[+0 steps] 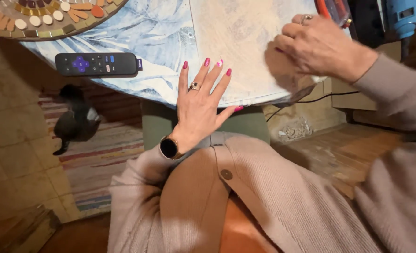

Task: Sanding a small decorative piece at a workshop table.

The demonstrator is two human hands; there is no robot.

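Pale square tile (238,42), mottled cream and grey, is lying on the desk (156,37), its near edge close to the desk's rounded rim. Left hand (201,100) is resting flat on the tile's near left corner, fingers spread and released, nails painted pink, a ring on one finger and a dark round watch (169,147) sitting on the wrist. Right hand (318,47) is pressing down on the tile's right side with its fingers curled into a loose fist; something whitish is peeking out beneath it, but I cannot tell what it is grasping. A blue-and-white leaf-patterned cloth is covering the desk under the tile. Black remote control (97,64) with a purple pad is lying on that cloth, well to the left of the left hand. A round mosaic piece (44,16) of orange, cream and brown stones is sitting at the far left of the desk. A blue tool (402,16) is showing at the upper right. Below, a black cat (74,119) is standing on a striped rug (100,159) on the floor.
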